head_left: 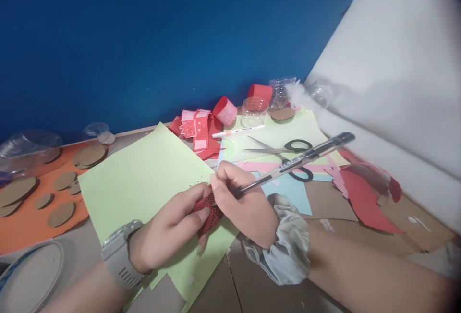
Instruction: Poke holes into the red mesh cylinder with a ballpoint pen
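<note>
My left hand [176,229], with a grey watch on its wrist, is closed around a small red piece with a dark crosshatched pattern [208,214]. In my right hand [245,207] is a black pen [291,166], its cap end pointing up to the right. The pen's tip is hidden behind my fingers, close against the red patterned piece. Both hands are touching or nearly touching over a large light green sheet of paper [144,178]. Black-handled scissors [279,150] lie spread open just beyond my right hand.
Red paper rings [225,111] and cut red shapes [201,133] lie along the blue wall, beside clear plastic cups [254,111]. A white marker [237,131] rests nearby. Cardboard discs [61,214] sit on orange paper [21,231] at left. Red paper scraps [367,202] lie at right.
</note>
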### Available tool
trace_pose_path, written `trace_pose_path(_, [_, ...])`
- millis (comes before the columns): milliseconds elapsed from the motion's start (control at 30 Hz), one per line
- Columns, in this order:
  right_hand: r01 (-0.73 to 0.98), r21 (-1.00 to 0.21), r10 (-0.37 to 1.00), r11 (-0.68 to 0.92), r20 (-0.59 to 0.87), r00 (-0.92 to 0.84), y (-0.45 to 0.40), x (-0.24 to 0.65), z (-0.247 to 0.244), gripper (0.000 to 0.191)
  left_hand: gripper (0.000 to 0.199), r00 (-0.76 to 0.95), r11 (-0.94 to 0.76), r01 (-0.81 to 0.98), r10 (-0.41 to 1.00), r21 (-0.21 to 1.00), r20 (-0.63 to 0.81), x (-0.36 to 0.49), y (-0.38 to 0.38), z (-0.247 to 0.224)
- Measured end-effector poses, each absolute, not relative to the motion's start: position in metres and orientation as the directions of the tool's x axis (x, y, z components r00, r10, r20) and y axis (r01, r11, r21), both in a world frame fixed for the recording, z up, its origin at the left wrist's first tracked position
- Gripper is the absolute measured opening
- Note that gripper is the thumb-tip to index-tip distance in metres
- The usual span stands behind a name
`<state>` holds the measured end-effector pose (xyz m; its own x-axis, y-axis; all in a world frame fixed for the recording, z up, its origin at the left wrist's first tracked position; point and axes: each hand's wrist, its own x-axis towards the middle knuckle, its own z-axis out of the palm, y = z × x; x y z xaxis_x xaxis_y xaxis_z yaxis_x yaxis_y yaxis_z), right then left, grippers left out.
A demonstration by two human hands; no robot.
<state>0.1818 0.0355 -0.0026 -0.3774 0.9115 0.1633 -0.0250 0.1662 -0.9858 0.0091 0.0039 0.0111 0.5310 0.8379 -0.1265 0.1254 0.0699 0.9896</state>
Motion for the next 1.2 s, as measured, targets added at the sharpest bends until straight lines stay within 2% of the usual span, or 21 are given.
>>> trace_pose_path(200, [-0.033,-0.981,0.898,0.192,0.19,-0.396,0.0354,0.1819,-0.003,0.032,0.019,0.534,0.067,0.13,0.836,0.989,-0.127,0.0084,0.0025,0.0119])
trace_pose_path(400, [-0.03,-0.975,0.895,0.222,0.216,-0.39,0.0355,0.182,-0.003,0.031,0.01,0.539,0.061,0.135,0.833,0.989,-0.125,0.0073,0.0035,0.011])
trace_pose_path(1200, [-0.036,-0.973,0.9,0.227,0.224,-0.375,0.0358,0.1808,-0.0041,0.032,0.014,0.542,0.071,0.109,0.832,0.991,-0.119,0.007,0.0021,0.0091])
